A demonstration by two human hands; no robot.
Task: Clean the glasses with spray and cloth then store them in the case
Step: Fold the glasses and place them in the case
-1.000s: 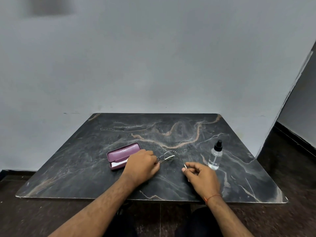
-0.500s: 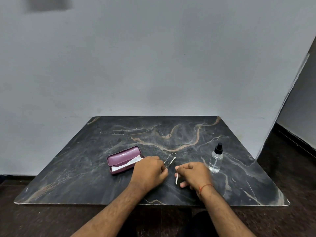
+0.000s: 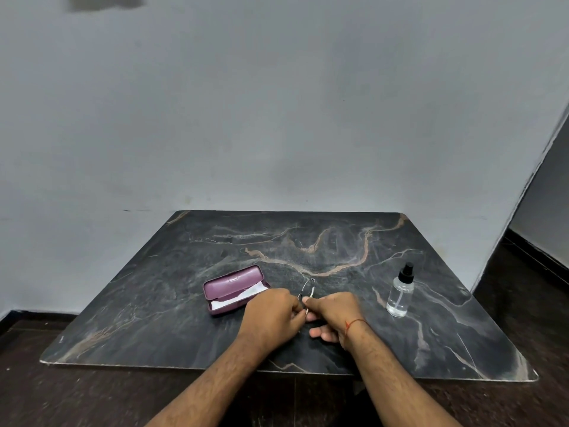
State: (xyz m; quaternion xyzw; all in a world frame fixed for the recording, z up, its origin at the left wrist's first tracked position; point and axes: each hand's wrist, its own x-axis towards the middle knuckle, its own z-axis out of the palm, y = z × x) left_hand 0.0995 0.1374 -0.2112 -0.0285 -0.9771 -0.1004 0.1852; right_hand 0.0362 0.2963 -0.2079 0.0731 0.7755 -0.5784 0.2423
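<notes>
Thin metal-rimmed glasses [image 3: 308, 289] stand between my two hands near the front middle of the dark marble table [image 3: 184, 288]. My left hand [image 3: 272, 312] grips them from the left and my right hand [image 3: 334, 312] pinches them from the right; the fingertips meet at the frame. One lens ring sticks out above the hands, and the rest of the frame is hidden. The purple glasses case [image 3: 234, 289] lies open just left of my left hand, with a white cloth [image 3: 237, 298] inside. A clear spray bottle [image 3: 401, 292] with a black nozzle stands upright to the right.
A grey wall rises directly behind the table. Dark floor shows in front of the table's near edge and to the right, where a doorway or wall corner drops away.
My right hand moved left until it met my left hand at the glasses. The temple arm that stuck out toward the right is now folded in or hidden between the hands.
</notes>
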